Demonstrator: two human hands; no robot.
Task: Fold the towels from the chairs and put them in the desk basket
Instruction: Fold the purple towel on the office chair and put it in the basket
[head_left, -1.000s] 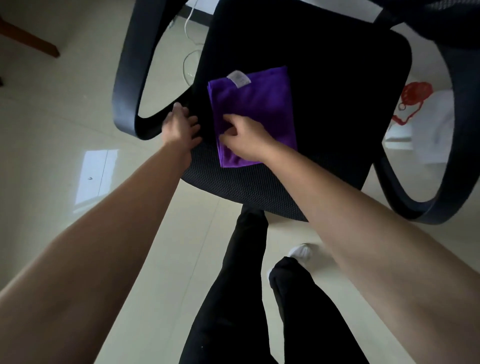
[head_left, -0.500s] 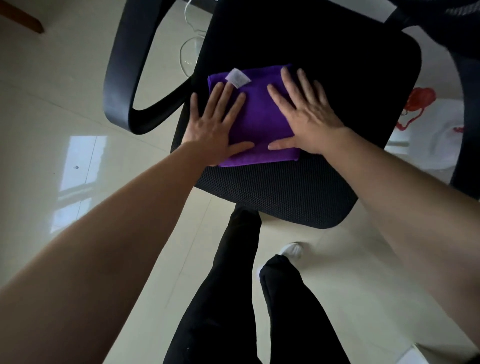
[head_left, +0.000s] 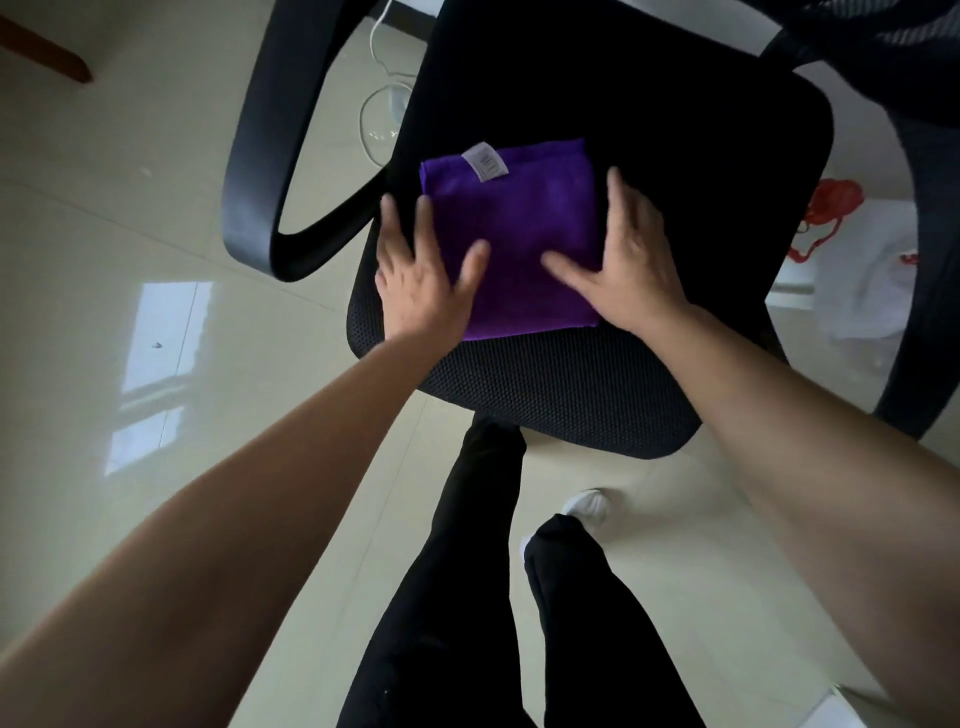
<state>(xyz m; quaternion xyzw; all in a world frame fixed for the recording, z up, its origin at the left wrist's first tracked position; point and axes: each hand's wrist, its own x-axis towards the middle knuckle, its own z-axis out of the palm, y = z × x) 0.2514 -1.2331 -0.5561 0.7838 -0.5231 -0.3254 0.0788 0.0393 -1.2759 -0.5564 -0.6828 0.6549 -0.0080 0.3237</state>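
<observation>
Head view: a folded purple towel (head_left: 519, 234) with a white tag (head_left: 485, 162) lies on the black office chair seat (head_left: 675, 156). The left hand (head_left: 423, 280) and right hand (head_left: 631, 265), fingers spread flat, bracket its left and right edges.

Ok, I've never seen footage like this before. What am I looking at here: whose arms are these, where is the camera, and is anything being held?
There is no robot. A person wears a wide-angle camera on the head, looking down, so both bare arms reach in from below. A folded purple towel with a white label lies on the black office chair seat. The left hand and the right hand lie open at the towel's two sides, fingers spread. Neither grips it. Below are the person's dark trousers and the pale tiled floor. No basket is in view.
</observation>
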